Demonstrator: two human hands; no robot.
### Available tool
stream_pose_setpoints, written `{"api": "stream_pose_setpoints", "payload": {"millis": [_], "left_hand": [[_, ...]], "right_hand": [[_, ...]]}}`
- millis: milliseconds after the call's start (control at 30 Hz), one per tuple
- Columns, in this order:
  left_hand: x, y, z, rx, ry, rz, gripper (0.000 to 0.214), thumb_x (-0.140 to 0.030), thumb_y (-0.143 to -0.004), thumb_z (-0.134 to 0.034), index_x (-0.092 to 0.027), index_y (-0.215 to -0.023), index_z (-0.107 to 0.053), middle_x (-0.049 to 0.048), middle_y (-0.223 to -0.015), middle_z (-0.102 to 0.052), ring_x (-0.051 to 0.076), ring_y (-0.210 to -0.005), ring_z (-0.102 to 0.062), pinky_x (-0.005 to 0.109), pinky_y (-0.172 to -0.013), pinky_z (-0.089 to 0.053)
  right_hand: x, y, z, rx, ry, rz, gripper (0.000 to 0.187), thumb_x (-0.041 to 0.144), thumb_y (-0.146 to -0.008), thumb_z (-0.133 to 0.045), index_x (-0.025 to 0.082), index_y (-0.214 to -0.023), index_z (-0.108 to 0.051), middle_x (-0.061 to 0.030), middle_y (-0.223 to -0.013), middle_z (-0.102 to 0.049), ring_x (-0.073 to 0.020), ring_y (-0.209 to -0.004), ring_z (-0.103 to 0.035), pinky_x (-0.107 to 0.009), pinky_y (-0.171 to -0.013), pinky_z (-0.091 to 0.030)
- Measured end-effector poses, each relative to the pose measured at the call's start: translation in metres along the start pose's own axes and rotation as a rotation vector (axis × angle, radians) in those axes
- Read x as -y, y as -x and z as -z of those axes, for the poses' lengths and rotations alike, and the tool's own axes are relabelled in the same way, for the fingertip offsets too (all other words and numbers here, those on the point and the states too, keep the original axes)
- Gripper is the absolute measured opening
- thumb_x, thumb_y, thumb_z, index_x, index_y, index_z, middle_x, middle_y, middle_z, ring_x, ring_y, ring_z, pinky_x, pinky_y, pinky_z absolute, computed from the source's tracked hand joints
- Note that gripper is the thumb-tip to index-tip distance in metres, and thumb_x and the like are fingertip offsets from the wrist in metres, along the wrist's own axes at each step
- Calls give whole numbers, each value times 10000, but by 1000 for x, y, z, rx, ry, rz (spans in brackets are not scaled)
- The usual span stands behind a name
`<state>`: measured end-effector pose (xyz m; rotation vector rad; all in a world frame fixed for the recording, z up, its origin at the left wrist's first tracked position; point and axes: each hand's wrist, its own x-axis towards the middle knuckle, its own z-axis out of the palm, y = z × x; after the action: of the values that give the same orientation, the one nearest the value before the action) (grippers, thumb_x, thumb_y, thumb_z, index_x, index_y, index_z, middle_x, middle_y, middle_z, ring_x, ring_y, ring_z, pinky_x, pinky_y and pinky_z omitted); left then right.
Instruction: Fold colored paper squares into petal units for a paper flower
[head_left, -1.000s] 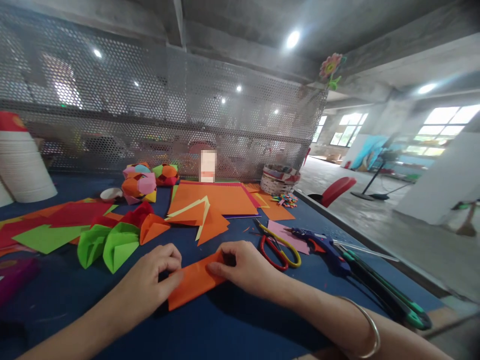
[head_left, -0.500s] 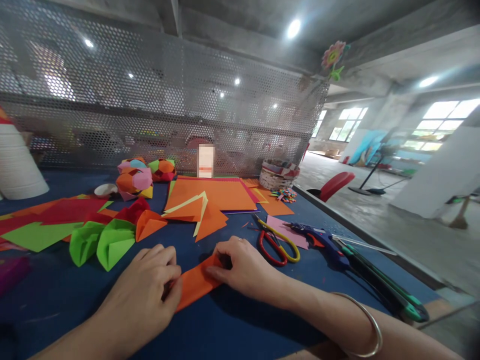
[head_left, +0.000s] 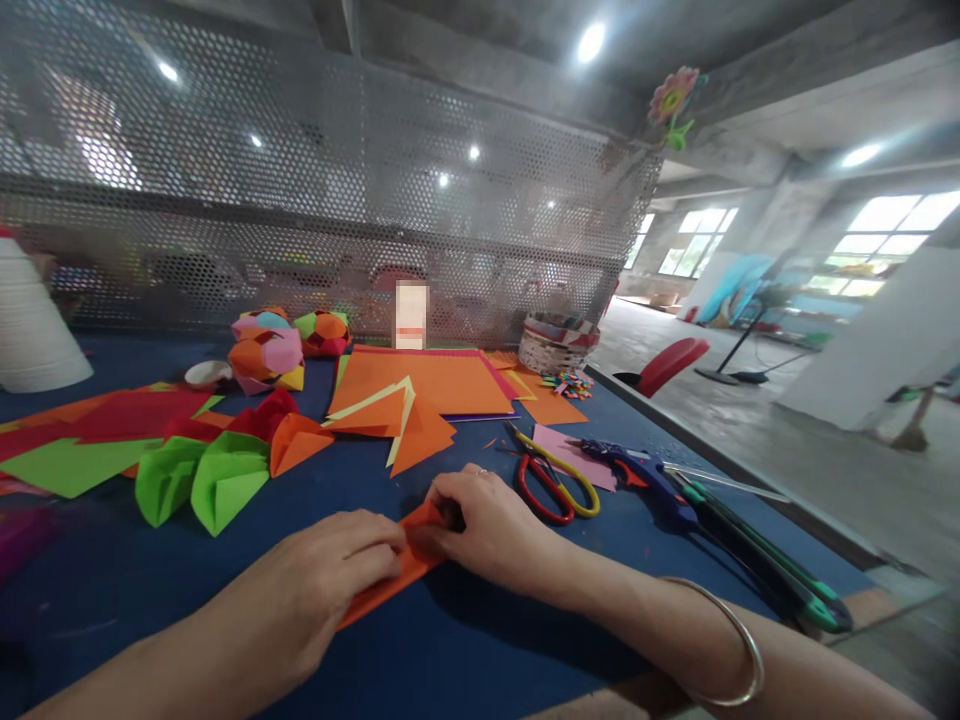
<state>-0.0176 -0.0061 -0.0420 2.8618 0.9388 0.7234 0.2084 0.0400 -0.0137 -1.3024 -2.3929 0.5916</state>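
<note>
A folded strip of orange paper [head_left: 401, 575] lies slantwise on the blue table, low in the middle of the head view. My right hand [head_left: 499, 525] pinches its far end between thumb and fingers. Over the strip's near part, my left hand [head_left: 322, 570] curls its fingers onto the paper, close to the right hand; its thumb is hidden. Just beyond my right hand are scissors [head_left: 556, 490] with one red and one yellow handle. Two folded green paper pieces [head_left: 229, 480] stand left of the strip, beside a folded orange piece [head_left: 296, 443].
Behind my hands lies a stack of orange sheets [head_left: 442, 385]. A glue gun [head_left: 645, 480] and a green-black tool [head_left: 765, 550] lie at right, near a woven basket [head_left: 556, 345]. Paper balls [head_left: 266, 355] and white stacked cups [head_left: 37, 315] stand at left. A perforated metal screen [head_left: 300, 200] backs the table.
My left hand has slid right and forward along the orange strip, nearer my right hand. The right hand keeps its pinch at the far end. The view has tilted slightly down.
</note>
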Motion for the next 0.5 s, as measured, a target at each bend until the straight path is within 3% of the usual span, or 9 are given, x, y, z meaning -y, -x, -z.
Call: {"api": "stream_pose_setpoints", "payload": {"millis": [67, 133, 200, 367, 500], "left_hand": [[-1, -3, 6, 29, 30, -5, 482, 4, -851, -338, -292, -1133, -595, -69, -1226, -657, 32, -1139, -611, 106, -988, -433], [-1, -7, 12, 55, 34, -9, 486, 2, -852, -353, -294, -1133, -617, -68, -1257, -657, 21, -1145, -626, 85, -982, -438], [-1, -9, 16, 78, 20, -13, 499, -5, -851, -369, -297, -1158, -631, -54, -1284, -660, 31, -1169, -635, 92, -990, -453], [2, -9, 20, 173, 25, 28, 447, -81, -926, -385, -308, -1191, -664, -21, -1292, -674, 64, -1179, -655, 131, -990, -495], [3, -8, 20, 247, 158, 117, 359, -140, -967, -433, -303, -1144, -700, -2, -1284, -661, 79, -1138, -669, 141, -971, -502]], "right_hand": [[-1, -1, 0, -15, -12, 5, 154, 221, -806, -770, 192, -865, -631, 14, -790, -607, -170, -815, -517, -286, -734, -348], [-1, 0, 0, -36, -21, 6, 251, 190, -780, -784, 186, -985, -639, -15, -925, -633, -181, -892, -541, -295, -790, -372], [0, 1, 1, -53, -22, 4, 290, 156, -760, -788, 174, -1006, -635, -42, -1008, -632, -195, -946, -548, -314, -834, -372], [4, 6, 2, 72, -83, 37, 132, 179, -814, -763, 185, -798, -632, 61, -703, -620, -113, -678, -563, -283, -752, -358], [6, 9, 1, 126, -120, 41, 210, 307, -795, -824, 186, -833, -657, 67, -711, -641, -97, -643, -560, -257, -674, -328]]}}
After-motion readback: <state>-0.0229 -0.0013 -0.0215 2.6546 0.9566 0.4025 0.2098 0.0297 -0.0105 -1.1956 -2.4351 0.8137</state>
